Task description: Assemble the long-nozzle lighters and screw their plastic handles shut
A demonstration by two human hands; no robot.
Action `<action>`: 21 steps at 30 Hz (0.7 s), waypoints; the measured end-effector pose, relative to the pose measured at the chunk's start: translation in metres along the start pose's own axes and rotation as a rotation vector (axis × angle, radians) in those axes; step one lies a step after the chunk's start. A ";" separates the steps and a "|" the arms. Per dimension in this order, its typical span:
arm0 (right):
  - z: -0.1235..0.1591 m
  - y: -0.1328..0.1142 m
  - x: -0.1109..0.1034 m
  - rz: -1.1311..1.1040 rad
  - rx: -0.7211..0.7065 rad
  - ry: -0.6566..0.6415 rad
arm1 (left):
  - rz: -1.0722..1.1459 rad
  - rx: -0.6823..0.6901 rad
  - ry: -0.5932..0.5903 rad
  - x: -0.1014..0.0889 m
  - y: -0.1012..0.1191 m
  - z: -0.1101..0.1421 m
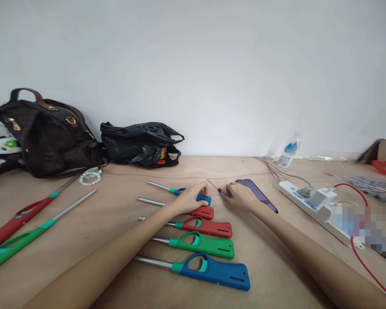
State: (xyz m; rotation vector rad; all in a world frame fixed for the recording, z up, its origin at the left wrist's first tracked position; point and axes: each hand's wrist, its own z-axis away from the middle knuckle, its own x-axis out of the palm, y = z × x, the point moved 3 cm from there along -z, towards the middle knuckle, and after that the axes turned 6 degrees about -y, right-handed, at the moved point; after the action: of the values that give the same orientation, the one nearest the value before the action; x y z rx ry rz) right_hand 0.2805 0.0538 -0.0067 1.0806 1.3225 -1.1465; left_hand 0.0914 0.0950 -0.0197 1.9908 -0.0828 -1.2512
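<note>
My left hand is closed over the handle of the farthest blue gas lighter, which lies on the brown table; my fingers hide part of it. In my right hand is a small screwdriver with a red and purple handle, its thin shaft pointing toward the far left. Nearer to me lie a red lighter partly under my left hand, another red lighter, a green lighter and a large blue lighter. Their metal tubes all point left, some hidden behind my left forearm.
At left lie another red lighter and green lighter, near a bead bracelet. A dark bag and a black plastic bag stand behind. Rightward are a phone, a power strip with cables, and a bottle.
</note>
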 end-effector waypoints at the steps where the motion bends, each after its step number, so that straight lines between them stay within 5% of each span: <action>1: -0.001 0.003 -0.002 -0.031 0.008 0.028 | 0.012 0.002 0.004 0.000 0.000 0.000; 4: -0.002 0.010 -0.014 -0.256 0.019 0.247 | 0.056 0.011 0.013 0.001 -0.002 0.001; 7: -0.001 0.013 -0.027 -0.728 -0.081 0.445 | 0.071 0.011 0.016 0.002 -0.004 0.001; 11: 0.003 0.004 -0.034 -1.215 -0.267 0.454 | 0.089 0.003 0.024 0.002 -0.004 0.001; 21: 0.008 -0.010 -0.032 -1.273 -0.361 0.364 | 0.078 -0.012 0.016 0.001 -0.004 0.001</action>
State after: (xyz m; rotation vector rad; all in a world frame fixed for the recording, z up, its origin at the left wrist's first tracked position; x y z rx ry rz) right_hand 0.2734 0.0442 0.0260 0.0550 2.5310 -1.4928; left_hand 0.0899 0.0962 -0.0233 1.9682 -0.1428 -1.1832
